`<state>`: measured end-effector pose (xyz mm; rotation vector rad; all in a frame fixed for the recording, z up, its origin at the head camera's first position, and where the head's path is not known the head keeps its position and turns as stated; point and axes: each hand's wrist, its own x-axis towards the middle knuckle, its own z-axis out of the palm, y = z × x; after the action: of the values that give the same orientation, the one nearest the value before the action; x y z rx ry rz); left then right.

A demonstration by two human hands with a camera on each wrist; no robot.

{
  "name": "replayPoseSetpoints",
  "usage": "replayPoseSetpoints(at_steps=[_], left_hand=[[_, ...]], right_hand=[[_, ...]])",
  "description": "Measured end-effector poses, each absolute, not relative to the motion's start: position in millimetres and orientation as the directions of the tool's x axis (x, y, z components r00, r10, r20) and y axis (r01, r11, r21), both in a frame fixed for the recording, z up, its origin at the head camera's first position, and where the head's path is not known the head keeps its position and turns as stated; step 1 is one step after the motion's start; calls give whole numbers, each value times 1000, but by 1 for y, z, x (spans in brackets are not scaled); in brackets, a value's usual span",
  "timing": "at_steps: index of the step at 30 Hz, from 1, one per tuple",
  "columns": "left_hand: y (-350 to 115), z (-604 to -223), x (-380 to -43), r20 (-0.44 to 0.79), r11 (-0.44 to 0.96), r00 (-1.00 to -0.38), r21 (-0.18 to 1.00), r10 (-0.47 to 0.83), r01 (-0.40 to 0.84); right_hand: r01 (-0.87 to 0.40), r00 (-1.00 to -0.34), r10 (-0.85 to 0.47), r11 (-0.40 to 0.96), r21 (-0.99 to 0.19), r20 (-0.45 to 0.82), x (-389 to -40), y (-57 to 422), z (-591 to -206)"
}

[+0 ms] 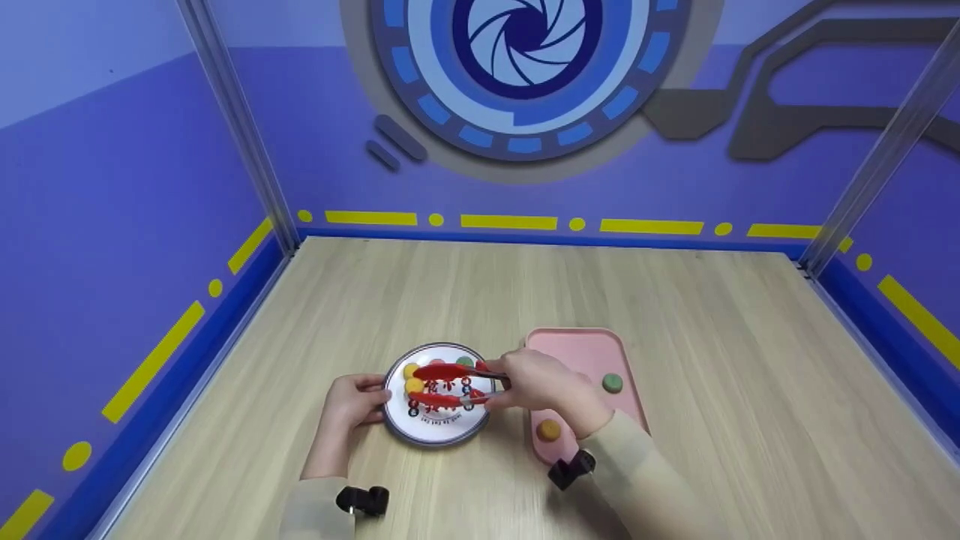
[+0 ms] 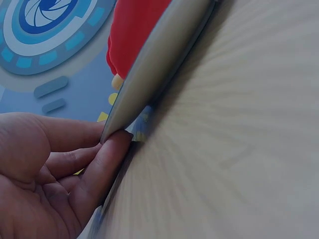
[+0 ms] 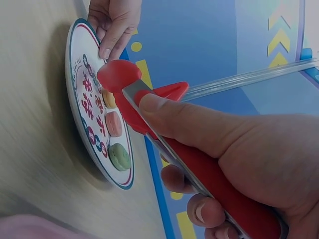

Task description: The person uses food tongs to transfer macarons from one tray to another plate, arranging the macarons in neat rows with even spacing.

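My left hand (image 1: 354,401) pinches the left rim of a round white plate (image 1: 431,433) between thumb and fingers. In the left wrist view the plate's underside (image 2: 159,59) looks tilted off the table. My right hand (image 1: 536,381) grips red-and-metal tongs (image 1: 446,370) over the plate. Between the tong tips is a yellow macaron (image 1: 414,386); whether they squeeze it or it rests on the plate, I cannot tell. Another yellow macaron (image 1: 410,370) is beside it. A pink macaron (image 3: 113,123) and a green macaron (image 3: 118,157) sit along the plate's far side.
A pink tray (image 1: 574,341) lies right of the plate, partly under my right forearm. On it are a green macaron (image 1: 612,383) and an orange-yellow macaron (image 1: 548,430); a pink one is partly hidden by my hand. Blue-purple panels (image 1: 300,135) wall the wooden table (image 1: 712,375).
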<state>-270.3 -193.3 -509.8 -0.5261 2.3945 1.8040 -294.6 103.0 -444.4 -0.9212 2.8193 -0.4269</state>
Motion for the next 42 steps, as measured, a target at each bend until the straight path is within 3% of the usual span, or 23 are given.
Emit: replayPoseSetpoints(at_steps=[42], left_hand=[[-194, -511, -271, -280, 253, -938, 911, -203, -327]], right_hand=[[-558, -804, -593, 777, -290, -42, -299, 97, -457]])
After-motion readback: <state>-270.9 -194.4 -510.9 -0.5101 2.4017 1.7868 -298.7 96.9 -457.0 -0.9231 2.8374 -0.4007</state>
